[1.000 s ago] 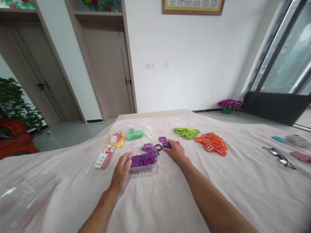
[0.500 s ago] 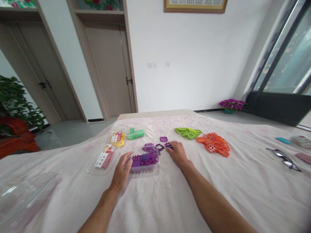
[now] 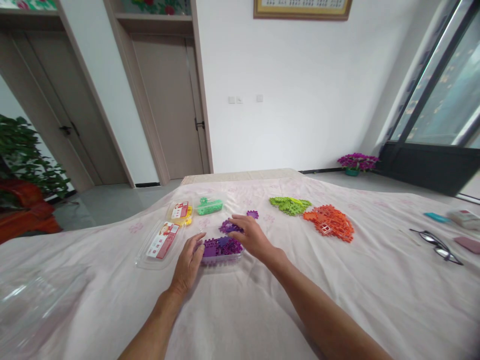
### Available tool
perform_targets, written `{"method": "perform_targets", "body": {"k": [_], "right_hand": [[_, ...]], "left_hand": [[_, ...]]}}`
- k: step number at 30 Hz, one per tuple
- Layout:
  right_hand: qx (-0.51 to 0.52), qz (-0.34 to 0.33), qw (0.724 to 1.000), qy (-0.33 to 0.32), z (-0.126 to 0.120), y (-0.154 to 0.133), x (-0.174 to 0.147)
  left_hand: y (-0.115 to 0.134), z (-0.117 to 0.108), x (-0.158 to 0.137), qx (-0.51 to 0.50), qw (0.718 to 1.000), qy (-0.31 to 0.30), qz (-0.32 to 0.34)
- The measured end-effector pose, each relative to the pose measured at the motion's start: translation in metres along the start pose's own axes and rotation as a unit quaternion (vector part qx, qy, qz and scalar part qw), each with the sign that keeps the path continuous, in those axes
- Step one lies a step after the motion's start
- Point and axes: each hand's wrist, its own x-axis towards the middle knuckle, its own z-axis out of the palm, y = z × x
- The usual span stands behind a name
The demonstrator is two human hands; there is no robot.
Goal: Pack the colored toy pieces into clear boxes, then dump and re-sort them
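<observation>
A clear plastic box (image 3: 224,258) holds many purple interlocking building pieces (image 3: 211,247). My left hand (image 3: 190,255) grips the box's left end, its thumb along the near side. Over the box's right end is my right hand (image 3: 250,236), fingers curled against purple building pieces at the far rim; its fingertips are partly hidden. One square purple piece (image 3: 252,214) lies on the cloth just beyond my right hand.
Green piece pile (image 3: 289,205) and orange piece pile (image 3: 332,223) lie to the right. Labelled clear lids (image 3: 162,242), a box of green pieces (image 3: 210,205) and yellow pieces (image 3: 186,220) sit left. Glasses (image 3: 438,245) lie far right; clear plastic containers (image 3: 41,295) stand near left.
My right hand has moved left from the cloth to the box's right end. The loose purple pieces beside the box no longer show there. My left hand has stayed on the box.
</observation>
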Motion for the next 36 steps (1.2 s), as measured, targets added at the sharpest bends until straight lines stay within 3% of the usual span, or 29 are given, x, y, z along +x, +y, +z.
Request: {"method": "perform_targets", "body": {"k": [4,7,10,14,22,27,31,36], "right_hand": [[0.013,-0.025,0.999,-0.021,0.009,-0.005,-0.005],[-0.001,0.050,0.998,0.041,0.008,0.018,-0.007],[-0.062,0.125,0.988,0.067,0.006,0.048,-0.014],[-0.122,0.128,0.984,0.000,0.009,0.066,-0.026],[-0.147,0.073,0.980,-0.115,0.010,0.046,-0.027],[-0.173,0.074,0.976,-0.109,0.007,0.045,-0.027],[-0.214,0.059,0.969,-0.108,0.004,0.040,-0.027],[-0.262,0.123,0.953,-0.089,-0.001,0.038,-0.026]], "left_hand": [[0.003,0.001,-0.002,0.051,0.997,0.039,0.051],[0.004,0.002,-0.003,0.090,0.991,0.063,0.078],[-0.001,0.002,-0.001,0.055,0.994,0.072,0.057],[-0.011,0.000,0.004,-0.039,0.997,0.059,0.004],[-0.008,-0.004,0.002,-0.015,0.989,0.144,0.022],[-0.010,-0.007,0.003,0.011,0.976,0.213,0.049],[-0.014,-0.010,0.005,0.019,0.969,0.246,0.031],[-0.019,-0.012,0.006,0.006,0.970,0.244,0.022]]}}
